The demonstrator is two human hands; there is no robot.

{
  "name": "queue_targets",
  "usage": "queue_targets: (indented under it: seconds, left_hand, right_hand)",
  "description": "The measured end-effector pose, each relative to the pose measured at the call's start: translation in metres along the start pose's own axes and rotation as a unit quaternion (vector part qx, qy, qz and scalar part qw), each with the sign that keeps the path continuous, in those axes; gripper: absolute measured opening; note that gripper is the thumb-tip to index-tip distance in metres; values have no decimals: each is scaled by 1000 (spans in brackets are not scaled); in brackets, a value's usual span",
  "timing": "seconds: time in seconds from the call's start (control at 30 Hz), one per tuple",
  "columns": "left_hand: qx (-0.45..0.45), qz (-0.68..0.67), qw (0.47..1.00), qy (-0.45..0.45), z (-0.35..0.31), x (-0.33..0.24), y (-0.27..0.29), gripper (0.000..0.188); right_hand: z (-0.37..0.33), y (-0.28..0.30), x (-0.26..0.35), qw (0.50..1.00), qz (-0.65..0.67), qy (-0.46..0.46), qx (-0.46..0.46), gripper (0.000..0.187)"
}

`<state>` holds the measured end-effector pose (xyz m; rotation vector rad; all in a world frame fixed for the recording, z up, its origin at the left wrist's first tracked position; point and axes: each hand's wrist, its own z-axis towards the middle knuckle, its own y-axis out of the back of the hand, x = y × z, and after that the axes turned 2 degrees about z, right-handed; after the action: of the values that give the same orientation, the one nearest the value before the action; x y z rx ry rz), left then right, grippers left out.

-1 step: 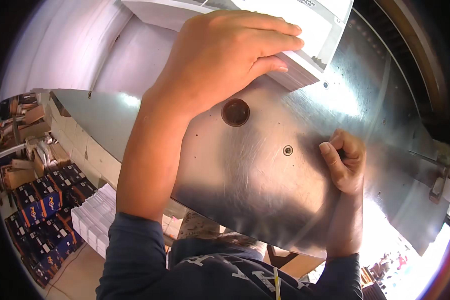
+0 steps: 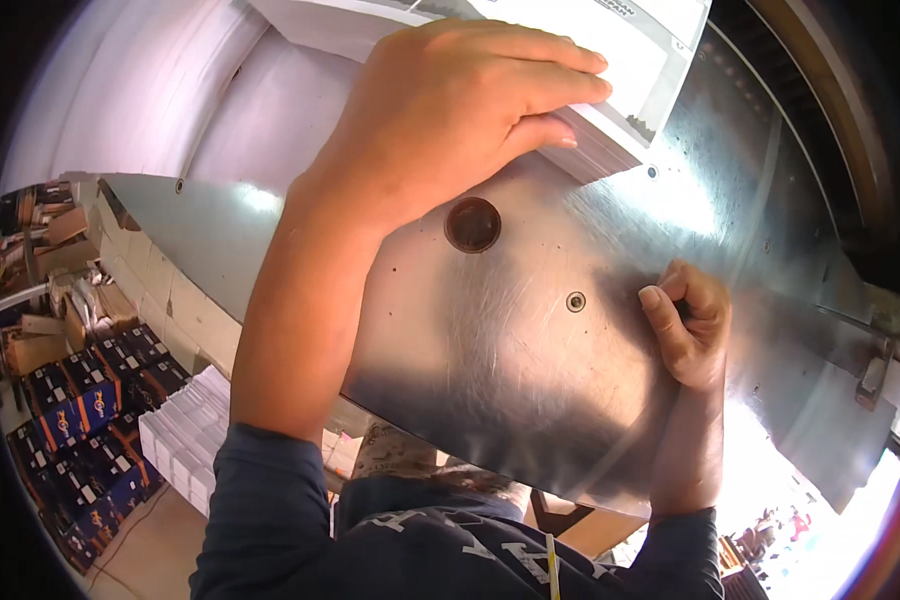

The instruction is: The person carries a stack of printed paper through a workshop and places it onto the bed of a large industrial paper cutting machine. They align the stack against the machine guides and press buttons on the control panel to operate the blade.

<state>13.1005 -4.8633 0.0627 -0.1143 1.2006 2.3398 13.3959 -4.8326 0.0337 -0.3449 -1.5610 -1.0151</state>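
While the left hand lies palm-down on a stack of white paper, its fingers are stretched nearly flat across the top sheet, pressing rather than gripping; thumb not visible. Stack sits at the far end of a brushed-metal worktop, its near edge showing layered sheets just below the fingertips.

Right hand rests on the worktop, well apart from the stack, toward the right side. Its fingers are curled inward into a loose fist; whether they enclose anything, cannot tell.

Between the two hands: a dark round hole in the metal surface, just beside the left wrist, and a small round screw head nearer the right hand. Surface shows fine scratches and glare at right.

Both forearms wear dark blue sleeves pushed up.

Below the worktop edge, at left: blue boxes on the floor, and a block of white stacked sheets next to them.
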Motion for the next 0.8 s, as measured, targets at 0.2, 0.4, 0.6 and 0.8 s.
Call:
queue_targets:
  seconds: [0.2,0.4,0.6,0.8]
  left_hand:
    - [55,-20,997,-41,2,3,-1,42]
    - [-7,-17,998,-58,0,2,-8,40]
    - [-40,-21,996,-82,-5,6,-6,40]
    - [0,-38,998,-57,0,4,-5,46]
  right_hand:
    - [-1,-1,-2,1000,-5,7,5,33]
    - [-1,-1,-3,1000,-15,11,10,34]
    - [-1,-2,-4,999,-28,21,11,34]
    - [-1,-3,-4,1000,-14,21,-3,30]
